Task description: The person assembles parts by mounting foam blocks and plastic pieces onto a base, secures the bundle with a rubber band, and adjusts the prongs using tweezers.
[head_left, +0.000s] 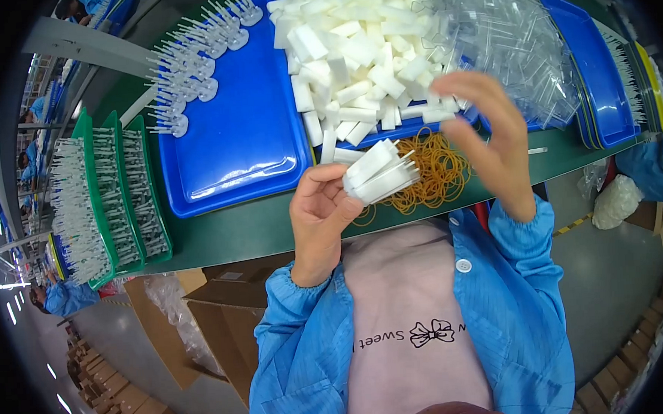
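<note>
My left hand (321, 219) is closed around a small bundle of white foam blocks (381, 173), held over the near edge of the green table. Thin whitish prongs stick out of the bundle's right end; what they belong to I cannot make out. My right hand (504, 142) is raised to the right of the bundle, smeared by motion, thumb and fingers apart with nothing visible between them. Behind both hands lies a large heap of white foam blocks (361, 63). Orange rubber bands (438, 175) are piled beneath and beside the bundle.
At left, a blue tray (245, 136) carries rows of clear pronged pieces (190, 79). Green trays (125, 195) of similar pieces stand further left. Clear plastic parts (510, 48) are heaped at right, beside stacked blue trays (590, 66). Cardboard boxes (224, 302) sit below the table edge.
</note>
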The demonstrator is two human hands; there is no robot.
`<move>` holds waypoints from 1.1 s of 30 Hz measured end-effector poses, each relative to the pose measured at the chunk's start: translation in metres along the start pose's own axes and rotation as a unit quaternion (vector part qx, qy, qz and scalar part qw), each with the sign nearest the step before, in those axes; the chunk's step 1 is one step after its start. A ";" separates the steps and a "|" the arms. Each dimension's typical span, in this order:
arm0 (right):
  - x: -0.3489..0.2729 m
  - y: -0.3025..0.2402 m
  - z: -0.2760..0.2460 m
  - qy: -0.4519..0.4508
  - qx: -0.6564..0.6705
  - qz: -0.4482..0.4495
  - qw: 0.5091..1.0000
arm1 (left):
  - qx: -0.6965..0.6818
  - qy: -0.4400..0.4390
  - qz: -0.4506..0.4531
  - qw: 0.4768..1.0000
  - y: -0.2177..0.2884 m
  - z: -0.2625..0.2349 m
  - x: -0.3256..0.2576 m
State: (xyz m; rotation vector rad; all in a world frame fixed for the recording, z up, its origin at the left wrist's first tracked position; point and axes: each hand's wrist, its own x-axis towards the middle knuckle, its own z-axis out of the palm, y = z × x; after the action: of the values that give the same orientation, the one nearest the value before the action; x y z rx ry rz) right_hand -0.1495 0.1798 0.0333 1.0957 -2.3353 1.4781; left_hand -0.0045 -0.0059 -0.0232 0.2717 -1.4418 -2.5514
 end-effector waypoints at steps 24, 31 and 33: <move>0.002 -0.003 0.000 0.059 0.340 0.128 0.930 | 0.095 0.011 0.065 0.993 0.004 0.009 -0.001; -0.011 -0.013 0.000 0.028 0.348 0.164 0.923 | 0.254 0.002 0.166 0.953 0.009 0.015 -0.006; -0.012 -0.013 -0.001 0.011 0.344 0.163 0.924 | 0.284 0.012 0.181 0.942 0.011 0.016 -0.008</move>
State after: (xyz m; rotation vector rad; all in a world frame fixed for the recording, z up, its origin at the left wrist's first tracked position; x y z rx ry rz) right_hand -0.1329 0.1833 0.0369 0.8021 -2.0858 2.5407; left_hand -0.0002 0.0035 -0.0054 0.1006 -1.9803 -1.8026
